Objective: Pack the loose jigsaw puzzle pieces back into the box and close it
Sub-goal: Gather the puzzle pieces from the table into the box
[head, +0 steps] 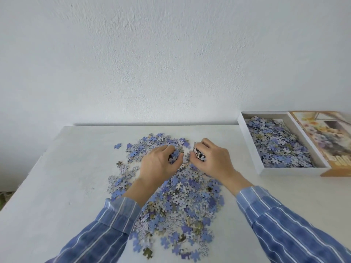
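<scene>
A wide heap of loose blue and grey puzzle pieces (176, 202) covers the middle of the white table (57, 186). My left hand (159, 164) lies on the far part of the heap, fingers curled around several pieces. Close beside it, my right hand (210, 158) grips a bunch of pieces between curled fingers and thumb. The open white box (252, 149) stands at the right, partly filled with pieces (277, 145). Its lid (322, 133), printed with flowers, lies picture-up against the box's right side.
A white textured wall rises just behind the table's far edge. The table's left edge runs diagonally, with floor visible beyond it at the lower left. A single stray piece (117, 145) lies left of the heap.
</scene>
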Available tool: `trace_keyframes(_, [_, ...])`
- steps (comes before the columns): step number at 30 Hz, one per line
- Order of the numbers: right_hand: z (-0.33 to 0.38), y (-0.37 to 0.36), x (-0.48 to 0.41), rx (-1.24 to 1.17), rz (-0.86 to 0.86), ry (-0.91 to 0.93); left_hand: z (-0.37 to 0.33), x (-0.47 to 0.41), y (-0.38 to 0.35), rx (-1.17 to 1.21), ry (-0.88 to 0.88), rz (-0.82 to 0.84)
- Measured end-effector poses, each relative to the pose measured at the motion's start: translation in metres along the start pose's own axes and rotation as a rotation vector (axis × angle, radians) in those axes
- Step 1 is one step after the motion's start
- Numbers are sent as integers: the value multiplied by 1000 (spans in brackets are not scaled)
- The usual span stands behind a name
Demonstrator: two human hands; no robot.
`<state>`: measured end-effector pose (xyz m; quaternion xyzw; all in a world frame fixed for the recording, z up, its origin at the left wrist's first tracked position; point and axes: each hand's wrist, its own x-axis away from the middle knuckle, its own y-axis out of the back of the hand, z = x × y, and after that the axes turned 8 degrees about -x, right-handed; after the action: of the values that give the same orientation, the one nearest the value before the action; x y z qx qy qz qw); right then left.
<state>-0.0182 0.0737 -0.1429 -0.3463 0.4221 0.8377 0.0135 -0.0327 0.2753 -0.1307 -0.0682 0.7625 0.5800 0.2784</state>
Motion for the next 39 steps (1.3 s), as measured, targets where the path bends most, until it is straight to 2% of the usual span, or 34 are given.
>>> trace_keyframes(14, [-101, 128, 29, 139, -159, -41, -146, -67, -48, 97, -82, -30])
trace_keyframes(24, [-195, 193, 57, 168, -144, -83, -253, -146, -105, 174, -153, -41])
trace_keyframes(29, [-225, 198, 69, 101, -123, -5, -288, -179, -136, 210, -154, -16])
trace_keyframes(34, [-235, 191, 71, 110, -103, 71, -307, -204, -165, 175, -139, 138])
trace_keyframes(39, [-238, 183, 65, 81, -98, 143, -309, -219, -190, 186, -248, 308])
